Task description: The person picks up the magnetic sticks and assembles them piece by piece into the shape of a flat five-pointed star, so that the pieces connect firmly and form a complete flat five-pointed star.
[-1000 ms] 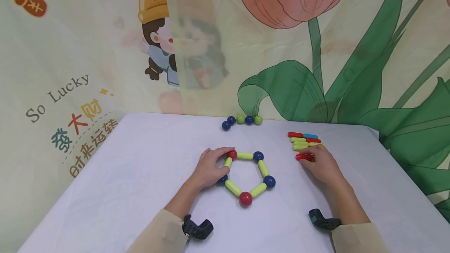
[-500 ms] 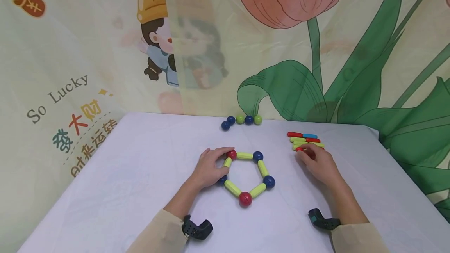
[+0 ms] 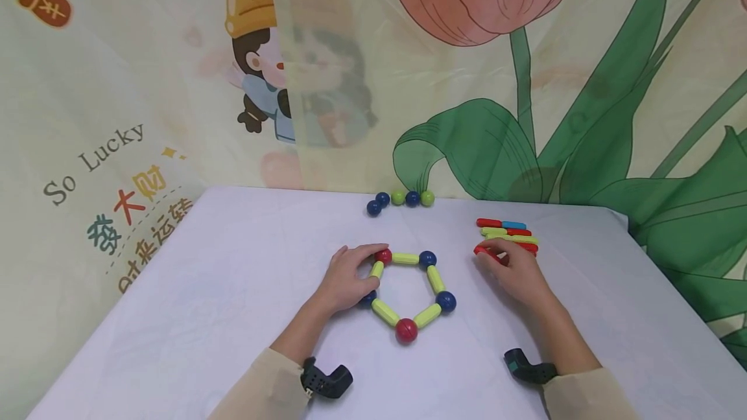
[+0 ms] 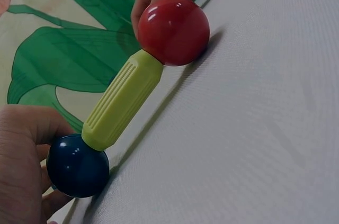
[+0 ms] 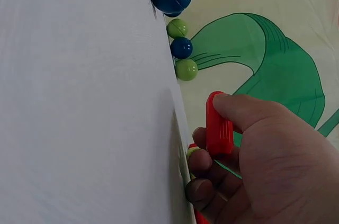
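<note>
A five-sided ring of yellow-green magnetic rods (image 3: 405,258) and red and blue balls lies on the white table. At the ring's left side, my left hand (image 3: 344,280) holds it, index finger at the far red ball (image 3: 383,256) and thumb by the left blue ball (image 4: 78,164). My right hand (image 3: 519,274) pinches a red magnetic rod (image 5: 220,126) between thumb and fingers. In the head view this hand is just in front of the stacked rods, partly covering them. Another red rod (image 3: 529,247) shows behind its fingers.
Several loose blue and green balls (image 3: 398,198) sit along the table's back edge. Right of them lie red, blue and yellow-green rods (image 3: 506,232) in rows. A printed cloth (image 3: 338,167) hangs behind the white table (image 3: 233,316).
My right hand has moved first away from me, then left, with the red rod between its fingers; another red rod now shows by the stack. The left hand and ring stay put.
</note>
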The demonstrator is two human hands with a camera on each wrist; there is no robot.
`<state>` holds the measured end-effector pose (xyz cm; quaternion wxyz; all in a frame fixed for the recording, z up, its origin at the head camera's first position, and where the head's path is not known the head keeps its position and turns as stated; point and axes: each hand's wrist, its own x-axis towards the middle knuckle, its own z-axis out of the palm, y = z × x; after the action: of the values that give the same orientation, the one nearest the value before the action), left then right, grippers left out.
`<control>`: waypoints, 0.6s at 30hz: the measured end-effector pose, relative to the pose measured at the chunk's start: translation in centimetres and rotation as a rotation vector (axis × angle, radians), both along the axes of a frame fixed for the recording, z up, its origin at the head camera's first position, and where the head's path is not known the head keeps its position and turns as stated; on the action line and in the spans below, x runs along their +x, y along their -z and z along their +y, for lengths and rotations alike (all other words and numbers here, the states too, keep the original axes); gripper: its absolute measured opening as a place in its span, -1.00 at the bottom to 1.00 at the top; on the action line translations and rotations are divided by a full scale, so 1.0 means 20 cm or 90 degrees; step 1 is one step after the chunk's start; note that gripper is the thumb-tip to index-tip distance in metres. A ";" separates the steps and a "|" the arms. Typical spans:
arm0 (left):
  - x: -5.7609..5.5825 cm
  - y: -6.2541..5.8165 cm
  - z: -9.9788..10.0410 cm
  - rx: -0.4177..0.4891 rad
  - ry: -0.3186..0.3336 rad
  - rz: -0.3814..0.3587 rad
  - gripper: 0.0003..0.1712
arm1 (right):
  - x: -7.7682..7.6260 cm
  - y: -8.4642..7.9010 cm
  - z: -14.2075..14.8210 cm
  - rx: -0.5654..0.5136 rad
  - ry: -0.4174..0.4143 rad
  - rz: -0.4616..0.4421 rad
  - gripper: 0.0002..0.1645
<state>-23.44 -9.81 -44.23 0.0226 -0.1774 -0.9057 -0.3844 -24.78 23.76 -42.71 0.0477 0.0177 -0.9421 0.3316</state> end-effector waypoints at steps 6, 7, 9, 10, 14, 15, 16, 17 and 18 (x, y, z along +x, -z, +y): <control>0.01 0.00 0.00 0.006 0.002 0.002 -0.26 | 0.00 0.00 -0.05 -0.005 -0.018 -0.019 -0.47; 0.01 0.00 0.00 0.006 0.003 0.003 -0.26 | 0.00 0.00 -0.06 -0.005 -0.025 -0.019 -0.48; 0.01 0.00 0.00 0.006 0.005 0.002 -0.27 | 0.00 -0.01 -0.08 -0.004 -0.038 -0.023 -0.49; 0.01 -0.01 0.00 0.005 0.006 0.001 -0.27 | 0.00 -0.01 -0.09 -0.005 -0.043 -0.027 -0.50; 0.01 -0.01 0.01 0.004 0.009 0.007 -0.29 | 0.00 -0.01 -0.12 0.000 -0.079 -0.037 -0.51; 0.01 -0.01 0.01 0.005 0.009 0.007 -0.29 | 0.00 -0.01 -0.13 -0.002 -0.089 -0.040 -0.51; 0.01 -0.01 0.01 0.003 0.008 0.008 -0.29 | 0.01 -0.02 -0.14 -0.003 -0.096 -0.042 -0.52; 0.01 -0.01 0.01 0.003 0.008 0.008 -0.30 | 0.01 -0.02 -0.15 -0.002 -0.103 -0.042 -0.53; 0.01 -0.01 0.01 0.003 0.007 0.008 -0.30 | 0.01 -0.02 -0.16 -0.003 -0.110 -0.042 -0.54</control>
<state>-23.21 -9.66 -44.07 0.0262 -0.1847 -0.9036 -0.3856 -24.67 20.57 -42.39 -0.0119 0.0878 -0.9374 0.3369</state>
